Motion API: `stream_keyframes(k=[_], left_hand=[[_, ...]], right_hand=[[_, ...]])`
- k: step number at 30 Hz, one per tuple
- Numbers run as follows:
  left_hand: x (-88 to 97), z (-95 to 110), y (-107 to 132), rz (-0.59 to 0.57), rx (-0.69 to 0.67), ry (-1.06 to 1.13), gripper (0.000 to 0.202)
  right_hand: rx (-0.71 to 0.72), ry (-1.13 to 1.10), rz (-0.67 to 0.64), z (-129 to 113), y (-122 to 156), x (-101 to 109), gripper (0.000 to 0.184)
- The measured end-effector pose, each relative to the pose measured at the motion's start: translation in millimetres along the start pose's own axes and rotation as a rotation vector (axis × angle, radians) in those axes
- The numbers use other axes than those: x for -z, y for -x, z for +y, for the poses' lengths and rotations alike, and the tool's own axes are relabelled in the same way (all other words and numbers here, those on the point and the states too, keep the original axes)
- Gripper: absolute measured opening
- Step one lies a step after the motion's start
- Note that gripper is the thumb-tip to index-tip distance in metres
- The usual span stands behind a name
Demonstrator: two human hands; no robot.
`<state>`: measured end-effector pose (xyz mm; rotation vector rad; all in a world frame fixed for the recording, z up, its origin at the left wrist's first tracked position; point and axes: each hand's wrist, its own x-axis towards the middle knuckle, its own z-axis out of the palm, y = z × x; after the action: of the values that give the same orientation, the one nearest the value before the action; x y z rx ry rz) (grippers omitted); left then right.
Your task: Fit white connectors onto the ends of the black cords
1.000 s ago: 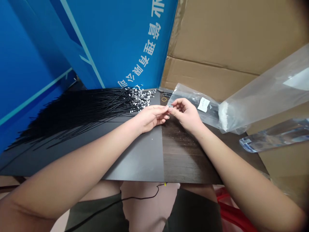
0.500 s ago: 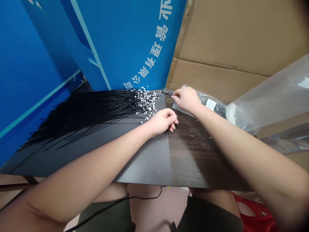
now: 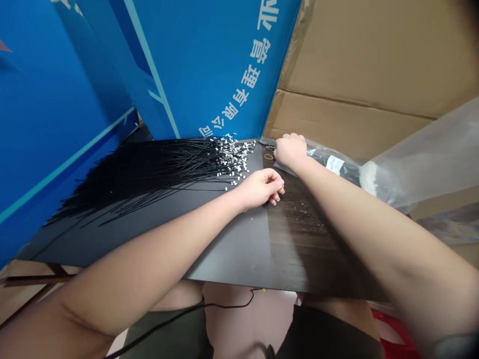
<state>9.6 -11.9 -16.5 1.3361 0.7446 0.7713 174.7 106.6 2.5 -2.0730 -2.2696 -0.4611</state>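
Note:
My left hand (image 3: pixel 264 188) hovers by the seam where a grey mat meets the dark wooden tabletop. Its thumb and fingers are pressed together, and whatever they pinch is too small to tell. My right hand (image 3: pixel 291 148) is farther back, over the left end of a clear plastic bag (image 3: pixel 318 154). Its fingers are curled down, their tips hidden behind the hand. To the left lies a broad pile of thin black cables (image 3: pixel 149 164), with small white connectors (image 3: pixel 234 157) at their right ends. A yellowish rubber band (image 3: pixel 268 156) rests just left of my right hand.
The grey mat (image 3: pixel 228 244) covers the left of the table, dark wood (image 3: pixel 292 249) the right. Behind stand a blue printed panel (image 3: pixel 209 60) and a cardboard wall (image 3: pixel 359 55). A large translucent plastic sheet (image 3: pixel 430 144) hangs at right. Small scraps (image 3: pixel 309 219) dot the wood.
The view has shifted slightly, moving the scene rightwards. My right hand has turned so its fingers point down and out of sight. My left hand keeps its pinched shape.

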Motion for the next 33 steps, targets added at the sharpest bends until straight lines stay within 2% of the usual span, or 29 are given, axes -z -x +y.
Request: stream_keyframes(k=[4, 8, 11, 13, 15, 17, 19, 22, 24, 26, 30, 33], left_hand=[[-0.6, 0.2, 0.0, 0.006, 0.003, 0.031, 0.023], [-1.4, 0.0, -0.5, 0.026, 0.006, 0.079, 0.023], [-1.5, -0.5, -1.3, 0.059, 0.017, 0.133, 0.022], [-1.2, 0.1, -1.8, 0.107, 0.027, 0.174, 0.021], [-0.6, 1.8, -2.2, 0.167, 0.022, 0.213, 0.019], [0.7, 4.3, -2.4, 0.221, -0.003, 0.243, 0.019], [2.9, 6.9, -2.4, 0.261, -0.035, 0.256, 0.019], [8.4, 10.7, -2.4, 0.297, -0.078, 0.255, 0.017], [13.9, 13.8, -2.4, 0.339, -0.108, 0.251, 0.015], [20.6, 18.6, -2.5, 0.392, -0.142, 0.246, 0.013], [34.2, 33.9, -1.8, 0.483, -0.206, 0.267, 0.011], [39.6, 43.3, 0.6, 0.433, -0.198, 0.244, 0.009]], right_hand=[[-0.03, -0.069, 0.03, 1.0, 3.7, -1.4, 0.041], [-0.068, -0.215, 0.097, 3.4, 1.5, -4.2, 0.035], [-0.088, -0.392, 0.231, 7.5, -2.9, -5.0, 0.025], [-0.067, -0.6, 0.388, 10.0, -6.6, 0.4, 0.019], [-0.007, -0.91, 0.594, 11.4, -9.1, 15.1, 0.014], [0.068, -1.271, 0.765, 12.2, -7.7, 40.8, 0.012], [0.132, -1.589, 0.861, 14.5, 0.6, 74.4, 0.018], [0.199, -1.802, 0.955, 26.0, 28.3, 123.9, 0.016], [0.206, -1.888, 0.788, 39.7, 52.7, 146.4, 0.016], [0.173, -1.931, 0.619, 55.8, 75.2, 157.8, 0.015], [0.161, -1.929, 0.309, 80.9, 101.5, 159.0, 0.004], [0.139, -1.926, 0.086, 79.6, 111.5, 156.5, 0.01]])
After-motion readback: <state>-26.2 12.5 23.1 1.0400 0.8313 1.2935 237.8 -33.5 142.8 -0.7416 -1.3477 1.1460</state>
